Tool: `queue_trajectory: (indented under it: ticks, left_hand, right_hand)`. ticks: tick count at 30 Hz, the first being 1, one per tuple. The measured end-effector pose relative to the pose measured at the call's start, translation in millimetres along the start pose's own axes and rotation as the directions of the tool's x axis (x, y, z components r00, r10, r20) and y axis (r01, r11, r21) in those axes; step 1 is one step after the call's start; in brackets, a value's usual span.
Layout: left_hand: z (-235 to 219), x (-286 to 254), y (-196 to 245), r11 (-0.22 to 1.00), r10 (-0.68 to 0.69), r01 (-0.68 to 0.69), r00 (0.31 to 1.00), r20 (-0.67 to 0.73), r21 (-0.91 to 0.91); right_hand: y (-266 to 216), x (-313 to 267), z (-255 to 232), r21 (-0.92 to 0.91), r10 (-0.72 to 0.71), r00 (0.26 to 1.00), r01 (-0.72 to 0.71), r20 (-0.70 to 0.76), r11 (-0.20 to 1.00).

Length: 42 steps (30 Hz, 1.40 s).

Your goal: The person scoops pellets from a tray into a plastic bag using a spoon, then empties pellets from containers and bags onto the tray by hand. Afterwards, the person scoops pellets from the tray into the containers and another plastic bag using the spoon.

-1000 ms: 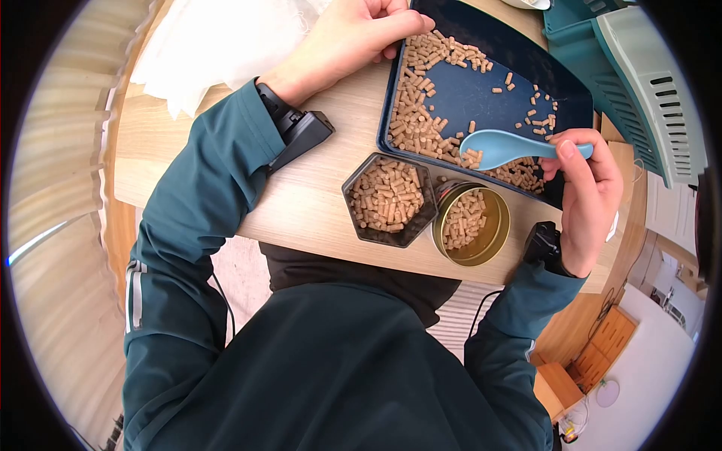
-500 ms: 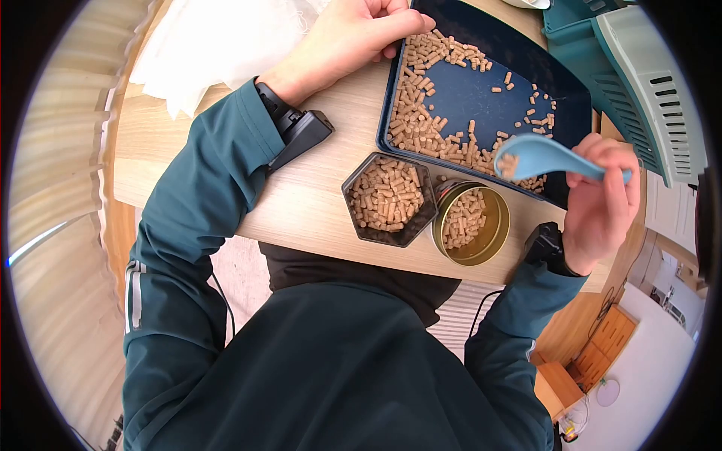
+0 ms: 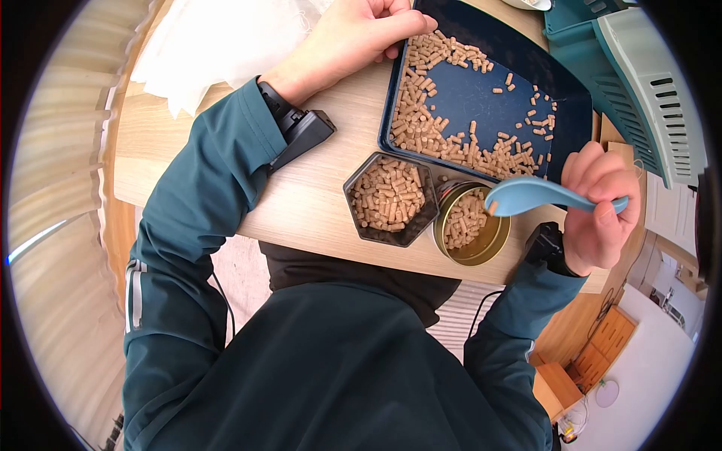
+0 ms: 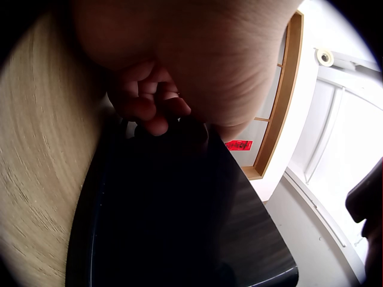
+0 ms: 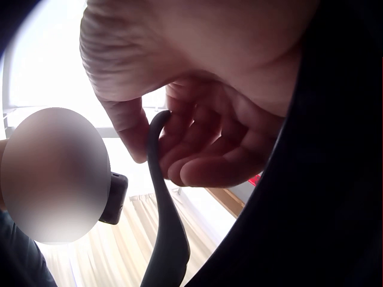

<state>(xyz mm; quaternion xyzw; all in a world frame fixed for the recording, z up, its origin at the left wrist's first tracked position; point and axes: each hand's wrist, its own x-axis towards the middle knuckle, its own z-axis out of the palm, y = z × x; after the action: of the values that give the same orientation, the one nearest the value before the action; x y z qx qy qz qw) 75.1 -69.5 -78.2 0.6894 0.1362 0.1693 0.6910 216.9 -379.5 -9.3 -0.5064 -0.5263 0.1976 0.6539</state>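
My right hand pinches the handle of a light blue spoon between thumb and fingers, which the right wrist view shows from below. The spoon's bowl is tilted over the rim of a round gold tin, with a pellet at its lip. Tan pellets partly fill the tin. At the far left edge of a dark blue tray, my left hand grips the rim, thumb on top. In the left wrist view its fingers curl against the tray's outer wall. Pellets lie along the tray's left and near sides.
Left of the tin, close against it, stands a dark hexagonal container full of pellets. A white bag lies at the table's far left. Beyond the tray on the right is a teal and grey slatted carrier. The table's front edge is near my body.
The spoon has risen from the tray with pellets, moved toward me to the tin, and tipped; most pellets have left it. My left hand stays on the tray rim.
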Motion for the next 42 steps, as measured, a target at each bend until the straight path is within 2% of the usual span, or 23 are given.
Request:
queue_trajectory:
  ticks: [1, 5, 8, 10, 11, 13, 14, 15, 17, 24, 28, 30, 42]
  left_hand:
    - [0.1, -0.2, 0.6, 1.0, -0.002, 0.002, 1.0, -0.003, 0.011]
    - [0.1, -0.7, 2.1, 1.0, -0.003, 0.003, 1.0, -0.006, 0.014]
    - [1.1, -0.7, 2.3, 1.0, -0.008, 0.009, 1.0, -0.008, 0.023]
    - [1.3, -0.8, 2.4, 1.0, -0.011, 0.011, 1.0, -0.013, 0.011]
    - [0.7, -0.8, 2.2, 1.0, -0.012, 0.012, 1.0, -0.014, 0.012]
    - [0.2, -0.1, 1.5, 1.0, -0.006, 0.006, 1.0, -0.004, 0.019]
    - [0.1, 0.1, 1.1, 1.0, -0.007, 0.007, 1.0, -0.004, 0.019]
    - [0.2, 0.2, 0.8, 1.0, -0.004, 0.004, 1.0, -0.002, 0.016]
    - [0.3, 0.5, 0.6, 1.0, -0.001, 0.001, 1.0, 0.0, 0.014]
    - [-0.1, 0.6, -0.6, 1.0, -0.002, 0.002, 1.0, -0.002, -0.005]
    - [0.4, 0.3, 0.0, 1.0, -0.005, 0.005, 1.0, -0.003, -0.014]
    - [0.3, 0.3, 1.1, 1.0, -0.008, 0.008, 1.0, -0.001, -0.009]
    - [0.2, 1.1, -0.8, 1.0, -0.007, 0.008, 1.0, 0.001, -0.021]
  right_hand:
    - [0.0, 0.2, -0.5, 0.021, 0.01, 0.998, -0.011, 0.055, 1.0]
    - [-1.2, 0.8, 3.6, -0.043, 0.012, 1.0, -0.011, 0.02, 0.999]
    - [-0.8, 1.0, 2.5, -0.03, -0.015, 0.998, 0.013, -0.056, 0.999]
    - [-0.5, 1.8, 4.8, -0.101, 0.025, 0.989, -0.04, -0.149, 0.994]
    - [-0.4, 1.8, 8.9, -0.1, 0.025, 0.989, -0.04, -0.149, 0.994]
    - [-1.3, 1.8, 18.6, -0.239, 0.139, 0.936, -0.223, -0.324, 0.945]
    - [0.0, 2.3, 18.6, -0.293, 0.201, 0.923, -0.302, -0.329, 0.907]
    - [-1.0, 4.0, 21.8, -0.292, 0.202, 0.923, -0.302, -0.329, 0.907]
    - [-4.5, 8.3, 30.4, -0.437, 0.277, 0.92, -0.377, -0.277, 0.816]
    - [-8.8, 5.7, 20.8, -0.369, 0.369, 0.926, -0.371, -0.078, 0.853]
    - [-10.6, 7.0, 24.7, -0.344, 0.402, 0.912, -0.405, -0.083, 0.847]
    - [-12.3, 7.9, 28.0, -0.3, 0.459, 0.878, -0.479, -0.138, 0.825]
    - [-12.0, 7.5, 26.6, -0.323, 0.471, 0.866, -0.5, -0.169, 0.803]
